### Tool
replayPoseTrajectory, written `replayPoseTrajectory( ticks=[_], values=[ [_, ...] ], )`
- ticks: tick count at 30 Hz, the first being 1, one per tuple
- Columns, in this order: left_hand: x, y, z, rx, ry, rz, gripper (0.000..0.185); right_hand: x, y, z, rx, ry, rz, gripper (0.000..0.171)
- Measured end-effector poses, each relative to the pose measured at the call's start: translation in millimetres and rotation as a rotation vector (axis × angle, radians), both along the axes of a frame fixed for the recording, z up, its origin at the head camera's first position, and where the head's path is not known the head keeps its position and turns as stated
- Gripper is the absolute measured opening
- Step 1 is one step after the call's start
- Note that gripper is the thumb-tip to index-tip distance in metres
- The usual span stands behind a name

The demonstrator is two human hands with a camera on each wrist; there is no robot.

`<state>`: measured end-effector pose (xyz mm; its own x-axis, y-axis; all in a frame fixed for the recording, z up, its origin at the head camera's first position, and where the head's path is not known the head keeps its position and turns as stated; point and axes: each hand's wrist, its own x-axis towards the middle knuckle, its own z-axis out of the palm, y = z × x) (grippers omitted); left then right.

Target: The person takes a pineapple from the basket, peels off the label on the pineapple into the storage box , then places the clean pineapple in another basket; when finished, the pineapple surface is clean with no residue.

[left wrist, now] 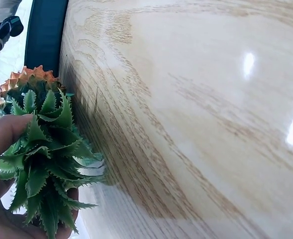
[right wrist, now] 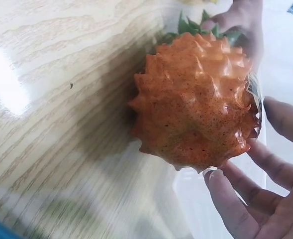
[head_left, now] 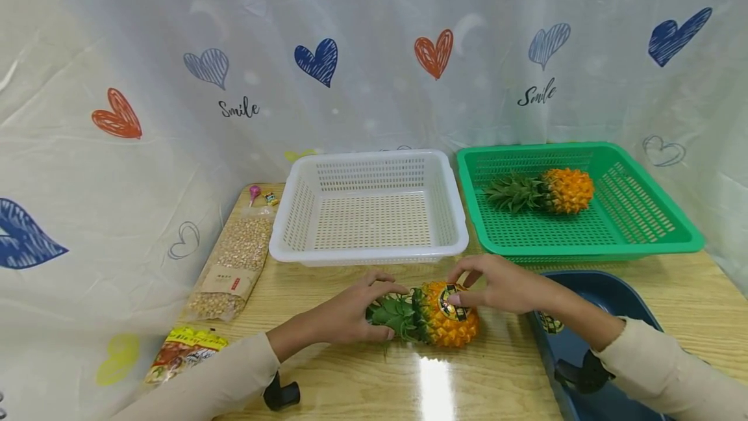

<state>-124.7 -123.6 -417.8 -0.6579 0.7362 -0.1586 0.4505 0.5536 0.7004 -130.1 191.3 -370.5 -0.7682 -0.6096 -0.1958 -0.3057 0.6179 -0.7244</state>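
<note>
An orange pineapple (head_left: 448,327) with a green crown and a round black-and-gold label (head_left: 453,303) lies on its side on the wooden table. My left hand (head_left: 361,309) holds the crown, its thumb on one side and fingers curled beneath the leaves (left wrist: 42,164) in the left wrist view. At the fruit's other end is my right hand (head_left: 497,283), its thumb over the label in the head view. From the right wrist, its fingers (right wrist: 231,204) look spread and fairly straight, the tips right at the base and label side of the pineapple (right wrist: 196,109).
A white basket (head_left: 374,253) stands behind the pineapple. Right of it, a green basket (head_left: 584,249) holds another pineapple (head_left: 567,191). A dark blue tray (head_left: 619,291) lies under my right forearm. At left are a bag of kernels (head_left: 239,239), a colourful packet (head_left: 184,353) and a lollipop (head_left: 254,192).
</note>
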Motion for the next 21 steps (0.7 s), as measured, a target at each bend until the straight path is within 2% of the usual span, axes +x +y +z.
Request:
replayPoseTrajectory(
  ticks=[21],
  values=[
    [-0.9, 0.3, -1.0, -0.017, 0.001, 0.002, 0.065, -1.7, -1.9, 2.5, -0.084, -0.013, -0.002, 0.021]
  ],
)
